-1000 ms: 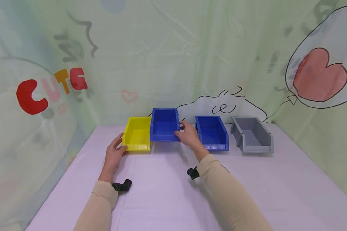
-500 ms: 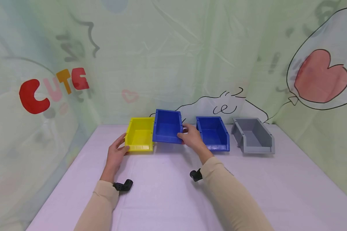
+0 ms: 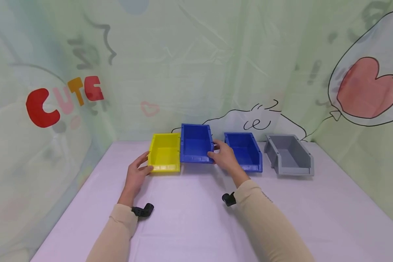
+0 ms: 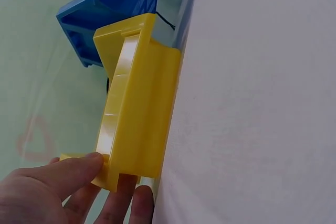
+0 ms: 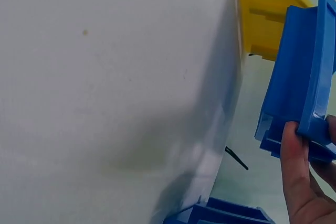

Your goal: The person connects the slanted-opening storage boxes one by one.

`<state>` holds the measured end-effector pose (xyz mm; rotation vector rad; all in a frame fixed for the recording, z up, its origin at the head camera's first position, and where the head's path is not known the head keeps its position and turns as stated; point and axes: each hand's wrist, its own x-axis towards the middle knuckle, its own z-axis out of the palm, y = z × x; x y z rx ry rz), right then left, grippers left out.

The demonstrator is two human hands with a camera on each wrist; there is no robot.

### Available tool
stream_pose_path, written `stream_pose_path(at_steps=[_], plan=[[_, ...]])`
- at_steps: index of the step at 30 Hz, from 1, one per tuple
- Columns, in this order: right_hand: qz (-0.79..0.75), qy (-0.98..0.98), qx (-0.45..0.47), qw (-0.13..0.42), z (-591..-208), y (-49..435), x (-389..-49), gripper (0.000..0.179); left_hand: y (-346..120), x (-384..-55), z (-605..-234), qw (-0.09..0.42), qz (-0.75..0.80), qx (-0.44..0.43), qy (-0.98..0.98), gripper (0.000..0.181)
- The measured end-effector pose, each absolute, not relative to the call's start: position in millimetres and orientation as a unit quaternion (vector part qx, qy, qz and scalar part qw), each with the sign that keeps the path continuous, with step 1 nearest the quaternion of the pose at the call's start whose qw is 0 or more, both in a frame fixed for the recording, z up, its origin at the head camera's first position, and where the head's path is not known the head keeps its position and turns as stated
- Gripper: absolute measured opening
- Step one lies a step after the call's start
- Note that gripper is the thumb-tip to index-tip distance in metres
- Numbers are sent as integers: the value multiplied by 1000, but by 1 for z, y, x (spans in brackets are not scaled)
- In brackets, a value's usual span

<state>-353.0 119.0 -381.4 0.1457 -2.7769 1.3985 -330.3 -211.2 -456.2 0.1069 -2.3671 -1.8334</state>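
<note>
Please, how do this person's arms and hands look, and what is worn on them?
The left sleeve and right sleeve are long and beige. The left wrist camera and right wrist camera are black, with rounded ends. The left hand and right hand wear no gloves.

Arms, pair, one person's, in beige sleeves; hands bare, well apart. Left forearm (image 3: 112, 233): rising from the bottom edge of the head view, inclined forward and slightly inward; left wrist (image 3: 127, 196) exposed past the cuff. Left hand (image 3: 137, 176): gripping, thumb (image 4: 76, 174) laid across the near side, fingers (image 4: 140, 203) set opposite it, tips slightly parted. Right forearm (image 3: 272, 222): longer in view, slanting forward and inward; right wrist (image 3: 240, 177) likewise exposed. Right hand (image 3: 226, 157): higher in the head view than its counterpart, gripping between thumb and fingers; one finger (image 5: 295, 169) extended nearly straight, thumb partly cropped in the right wrist view.
</note>
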Motion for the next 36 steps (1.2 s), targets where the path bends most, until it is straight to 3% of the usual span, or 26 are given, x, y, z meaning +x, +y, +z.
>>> stream_pose_path(at_steps=[25, 32, 36], plan=[[379, -922, 74, 43, -365, 122, -347, 63, -205, -328, -456, 61, -611, 37, -788, 62], [427, -903, 54, 9, -372, 127, -348, 66, -205, -329, -458, 59, -606, 30, -793, 62], [436, -897, 59, 28, -372, 130, -348, 70, -205, -330, -458, 60, -605, 27, -793, 62]])
